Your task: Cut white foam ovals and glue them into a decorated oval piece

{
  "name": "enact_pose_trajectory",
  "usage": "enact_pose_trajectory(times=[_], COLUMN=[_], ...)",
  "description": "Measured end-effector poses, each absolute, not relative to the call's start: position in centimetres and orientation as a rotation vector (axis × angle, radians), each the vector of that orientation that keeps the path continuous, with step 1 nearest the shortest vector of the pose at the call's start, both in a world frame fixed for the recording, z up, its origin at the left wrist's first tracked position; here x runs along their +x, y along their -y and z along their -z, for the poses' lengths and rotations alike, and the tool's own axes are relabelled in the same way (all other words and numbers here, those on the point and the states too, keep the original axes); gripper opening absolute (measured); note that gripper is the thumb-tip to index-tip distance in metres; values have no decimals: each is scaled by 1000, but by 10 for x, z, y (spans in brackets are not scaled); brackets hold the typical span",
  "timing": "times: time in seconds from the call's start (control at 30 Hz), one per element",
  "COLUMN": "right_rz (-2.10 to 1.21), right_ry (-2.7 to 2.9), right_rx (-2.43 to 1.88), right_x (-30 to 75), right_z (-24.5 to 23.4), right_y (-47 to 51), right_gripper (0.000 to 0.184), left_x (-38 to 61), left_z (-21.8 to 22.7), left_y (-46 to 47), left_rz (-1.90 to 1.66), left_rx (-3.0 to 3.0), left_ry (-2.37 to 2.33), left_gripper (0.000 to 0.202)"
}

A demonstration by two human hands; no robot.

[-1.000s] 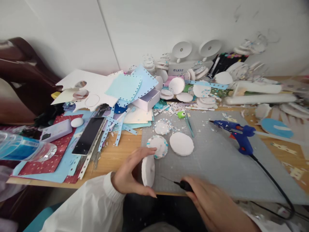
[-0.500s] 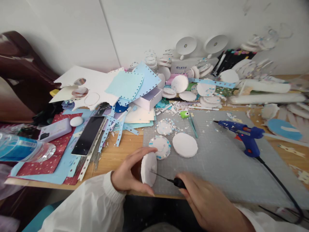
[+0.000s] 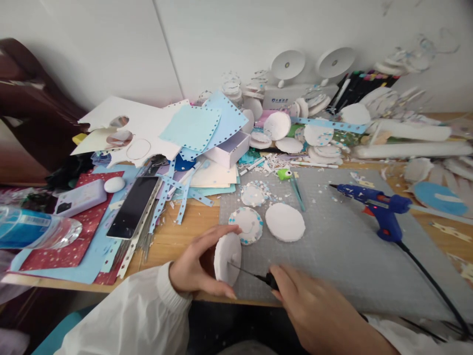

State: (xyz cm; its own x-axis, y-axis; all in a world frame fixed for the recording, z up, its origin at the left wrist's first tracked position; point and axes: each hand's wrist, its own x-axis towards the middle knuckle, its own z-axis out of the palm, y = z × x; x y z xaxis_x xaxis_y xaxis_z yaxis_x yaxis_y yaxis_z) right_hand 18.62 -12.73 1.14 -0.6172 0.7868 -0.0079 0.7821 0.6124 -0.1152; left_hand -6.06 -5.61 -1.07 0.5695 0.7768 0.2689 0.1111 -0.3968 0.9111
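Observation:
A white round disc (image 3: 227, 259), rough at the rim, is held on edge between the thumb and fingers of my left hand (image 3: 199, 268). My right hand (image 3: 306, 298) is closed around the black handle of an awl-like tool (image 3: 270, 281). Its thin metal shaft points left, and the tip meets the face of the disc near its middle; how deep it goes I cannot tell. Just beyond lie a disc edged with blue and white bits (image 3: 247, 226), a plain white disc (image 3: 285, 223) and a smaller speckled disc (image 3: 254, 194), all flat on the grey cutting mat (image 3: 325, 266).
A blue glue gun (image 3: 377, 202) lies on the mat's right side, its cord running to the front. Green-topped tweezers (image 3: 296, 192) rest near the mat's back. Leftward are a phone (image 3: 133, 207), punched paper (image 3: 192, 127) and a bottle (image 3: 33, 228). Piled discs (image 3: 278, 126) line the wall.
The view has shifted slightly. Both hands keep their holds, and the tool's tip stays against the disc, which seems turned a little more toward me.

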Motion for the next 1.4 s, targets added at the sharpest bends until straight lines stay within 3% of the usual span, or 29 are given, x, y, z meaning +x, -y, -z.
enact_pose_trajectory(times=[0.3, 0.7, 0.83, 1.1, 1.4], right_rz=[125, -78, -145, -126, -121], right_ry=[2835, 2979, 3005, 2953, 2809], right_rx=[-1334, -1405, -1253, -1327, -1214], right_x=[176, 165, 167, 184, 208], right_z=[-18, -17, -20, -22, -36], right_y=[124, 113, 108, 117, 139], right_gripper=[32, 35, 29, 32, 12], left_x=[-60, -48, -25, -42, -37], left_z=[13, 10, 7, -2, -13], left_y=[55, 57, 57, 65, 81], left_rz=[-915, -923, -943, -903, -856], left_rx=[1799, 1970, 2172, 2064, 2100], left_ry=[-786, -714, -523, -706, -700], left_gripper=[89, 88, 98, 98, 104])
